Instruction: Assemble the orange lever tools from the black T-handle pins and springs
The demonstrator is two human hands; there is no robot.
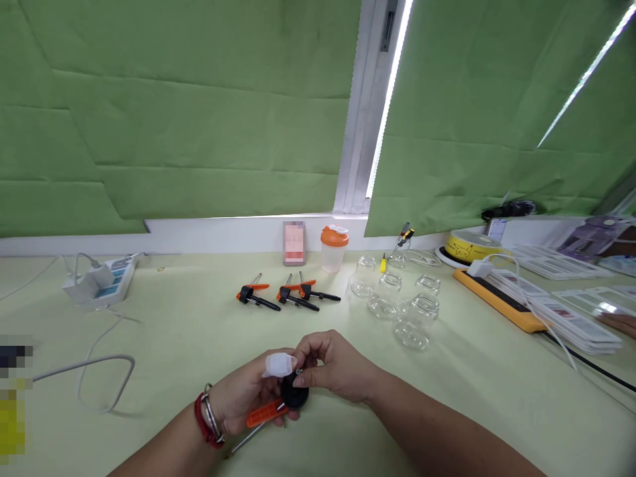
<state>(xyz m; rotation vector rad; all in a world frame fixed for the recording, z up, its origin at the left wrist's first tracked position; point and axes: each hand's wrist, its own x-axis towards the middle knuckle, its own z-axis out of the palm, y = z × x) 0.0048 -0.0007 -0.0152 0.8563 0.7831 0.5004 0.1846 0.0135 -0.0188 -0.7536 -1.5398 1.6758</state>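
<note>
My left hand, with white tape around its thumb, is closed around a black and orange tool. The tool has a round black body and an orange lever pointing to the lower left. A metal rod sticks out below that hand. My right hand pinches at the top of the black body, beside a tiny metallic piece; what sits between its fingertips is mostly hidden. Beyond my hands lie three similar tools with orange levers, black handles and thin rods: a left one, a middle one and a right one.
Several clear glass jars stand right of the tools. Behind are an orange-lidded cup, a phone and screwdrivers. A power strip with cables is left; an orange-edged strip lies right. Another person's hand shows far right.
</note>
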